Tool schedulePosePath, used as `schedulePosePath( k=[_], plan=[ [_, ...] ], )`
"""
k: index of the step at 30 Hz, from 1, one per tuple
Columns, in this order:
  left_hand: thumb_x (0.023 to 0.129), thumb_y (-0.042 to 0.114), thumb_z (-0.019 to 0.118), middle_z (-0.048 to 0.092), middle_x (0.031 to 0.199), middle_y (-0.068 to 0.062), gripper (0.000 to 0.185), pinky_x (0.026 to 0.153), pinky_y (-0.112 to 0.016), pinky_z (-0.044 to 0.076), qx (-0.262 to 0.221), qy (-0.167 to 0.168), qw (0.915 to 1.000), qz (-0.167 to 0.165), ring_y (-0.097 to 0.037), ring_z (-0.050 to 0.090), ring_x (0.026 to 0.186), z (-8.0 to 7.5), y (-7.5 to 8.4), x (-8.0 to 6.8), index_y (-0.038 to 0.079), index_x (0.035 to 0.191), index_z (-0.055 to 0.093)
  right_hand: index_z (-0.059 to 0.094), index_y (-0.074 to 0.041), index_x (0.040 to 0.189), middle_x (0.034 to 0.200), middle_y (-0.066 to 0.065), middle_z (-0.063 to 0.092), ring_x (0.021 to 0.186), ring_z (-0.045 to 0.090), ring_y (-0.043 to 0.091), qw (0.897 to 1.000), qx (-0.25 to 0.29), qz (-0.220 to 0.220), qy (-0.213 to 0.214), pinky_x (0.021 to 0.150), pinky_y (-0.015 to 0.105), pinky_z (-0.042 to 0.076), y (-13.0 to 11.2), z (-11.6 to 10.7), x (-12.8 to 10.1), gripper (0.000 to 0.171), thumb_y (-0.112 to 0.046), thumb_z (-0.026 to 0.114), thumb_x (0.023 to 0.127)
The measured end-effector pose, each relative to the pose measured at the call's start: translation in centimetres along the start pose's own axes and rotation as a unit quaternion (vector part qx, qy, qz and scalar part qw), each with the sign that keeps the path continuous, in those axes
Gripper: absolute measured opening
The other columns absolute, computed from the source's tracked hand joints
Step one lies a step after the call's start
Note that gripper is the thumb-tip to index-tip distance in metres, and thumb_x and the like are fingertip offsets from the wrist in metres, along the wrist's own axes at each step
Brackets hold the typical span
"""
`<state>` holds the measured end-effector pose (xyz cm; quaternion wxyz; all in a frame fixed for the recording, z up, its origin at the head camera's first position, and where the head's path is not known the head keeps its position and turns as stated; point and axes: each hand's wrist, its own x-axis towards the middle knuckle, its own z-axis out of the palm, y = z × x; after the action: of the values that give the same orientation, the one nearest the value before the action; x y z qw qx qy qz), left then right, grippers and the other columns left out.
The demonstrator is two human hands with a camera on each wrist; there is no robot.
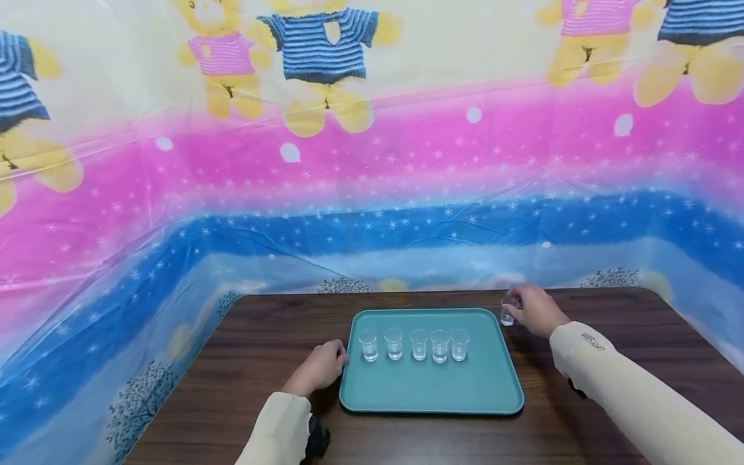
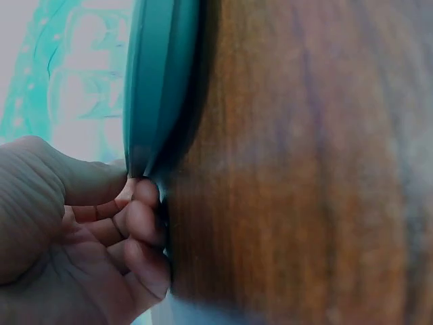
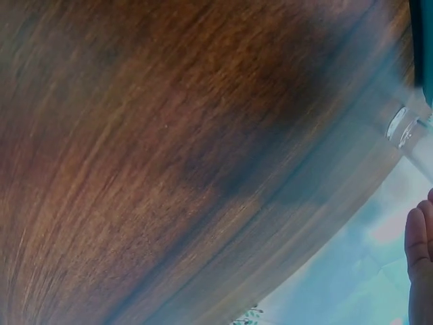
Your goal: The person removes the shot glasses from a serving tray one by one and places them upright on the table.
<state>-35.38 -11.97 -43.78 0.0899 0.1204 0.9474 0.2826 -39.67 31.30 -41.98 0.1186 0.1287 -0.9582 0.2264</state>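
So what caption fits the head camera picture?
Right hand holds a small glass beside a teal tray.

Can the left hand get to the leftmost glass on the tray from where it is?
Probably yes. The left hand grips the tray at its left edge, and the leftmost glass stands just inside that edge with nothing between them.
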Motion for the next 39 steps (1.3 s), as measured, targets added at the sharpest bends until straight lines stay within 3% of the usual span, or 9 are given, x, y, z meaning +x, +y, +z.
schedulePosePath(
  k=[12,17,24,30,39],
  plan=[
    [0.097,0.007,0.053,0.051,0.072,-0.007,0.007,0.058,-0.034,0.042,-0.078,-0.020,0.9954,0.052,-0.020,0.051,0.062,-0.5,-1.1,-0.4,0.001,0.101,0.053,0.061,0.004,0.111,0.106,0.019,0.057,0.096,0.052,0.034,1.000,-0.022,-0.016,0.010,0.074,0.048,0.046,-0.6,0.3,-0.3,0.027,-0.013,0.065,0.091],
    [0.095,0.004,0.053,0.051,0.072,-0.007,0.007,0.059,-0.035,0.042,-0.089,-0.012,0.9947,0.050,-0.022,0.052,0.063,-0.9,-1.5,-1.0,0.000,0.101,0.053,0.058,0.000,0.120,0.117,0.019,0.054,0.110,0.046,0.036,0.998,-0.009,-0.060,0.027,0.084,0.052,0.042,-2.2,0.3,-0.4,0.035,-0.021,0.064,0.092],
    [0.095,0.003,0.053,0.051,0.072,-0.007,0.008,0.060,-0.035,0.042,-0.089,-0.017,0.9940,0.061,-0.021,0.052,0.062,-0.6,-1.0,-0.2,-0.001,0.102,0.053,0.057,-0.009,0.124,0.118,0.009,0.055,0.101,0.055,0.026,0.994,0.029,-0.103,-0.016,0.081,0.045,0.046,-5.9,-0.5,-2.1,0.038,-0.029,0.063,0.093],
    [0.095,0.004,0.053,0.051,0.072,-0.007,0.008,0.059,-0.035,0.042,-0.084,-0.017,0.9948,0.056,-0.020,0.052,0.062,-0.7,-0.7,-0.1,-0.001,0.102,0.054,0.059,-0.008,0.121,0.109,0.003,0.057,0.100,0.055,0.022,0.989,0.022,-0.131,-0.070,0.082,0.041,0.048,-7.6,1.4,-3.3,0.042,-0.029,0.070,0.087],
    [0.095,0.003,0.053,0.053,0.075,-0.009,0.007,0.059,-0.034,0.043,-0.091,-0.027,0.9947,0.038,-0.022,0.053,0.064,-0.9,-0.9,-0.2,0.000,0.101,0.053,0.060,-0.011,0.113,0.098,-0.004,0.056,0.085,0.054,0.010,0.988,0.028,-0.136,-0.070,0.072,0.030,0.049,-8.1,2.9,-3.0,0.030,-0.022,0.070,0.087]
  ],
)
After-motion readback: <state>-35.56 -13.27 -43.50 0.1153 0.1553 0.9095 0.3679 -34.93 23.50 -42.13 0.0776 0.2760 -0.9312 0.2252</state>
